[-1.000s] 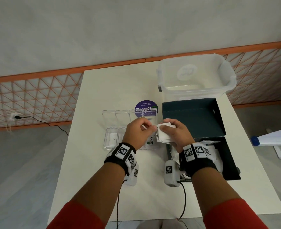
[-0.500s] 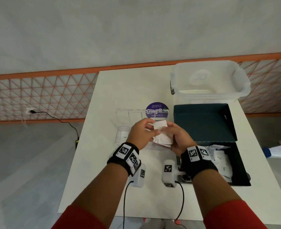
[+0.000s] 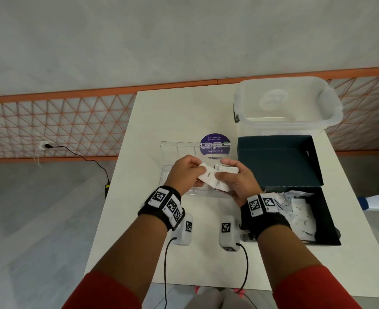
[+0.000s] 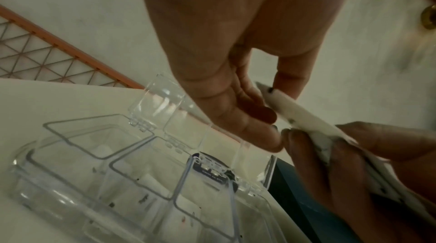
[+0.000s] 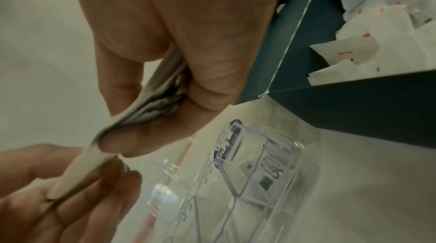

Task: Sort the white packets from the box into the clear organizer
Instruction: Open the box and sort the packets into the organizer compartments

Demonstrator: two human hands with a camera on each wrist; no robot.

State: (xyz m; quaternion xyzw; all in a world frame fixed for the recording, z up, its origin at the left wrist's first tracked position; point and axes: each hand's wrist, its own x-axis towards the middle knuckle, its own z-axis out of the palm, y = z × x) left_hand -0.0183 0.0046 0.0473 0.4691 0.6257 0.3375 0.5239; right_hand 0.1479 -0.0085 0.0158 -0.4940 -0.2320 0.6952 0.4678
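The right hand (image 3: pixel 235 181) held a small stack of white packets (image 5: pixel 151 103), its grip pressed together on them between thumb and fingers. The left hand (image 3: pixel 184 172) pinched one packet (image 3: pixel 207 175) at the top of that stack, thumb above and fingers (image 4: pixel 257 114) below, as if to pull it away from the others. Both hands met just above the clear organizer (image 4: pixel 99 172), which lay on the tabletop (image 3: pixel 139 230) directly under the grip with its small lids standing open.

Some compartments of the organizer already had white packets inside; in the right wrist view one packet with printed letters (image 5: pixel 271 170) lay in the compartment nearest to the box. How many were inside each compartment I could not tell.

To the right of the grip stood the dark box (image 3: pixel 327 221), and many white packets (image 3: pixel 295 210) were still in it. So I judged the task to be in an early or middle part: a few packets were sorted, some were in the hand, and most remained in the box.

Beyond the box stood a large clear tub (image 3: pixel 286 112).
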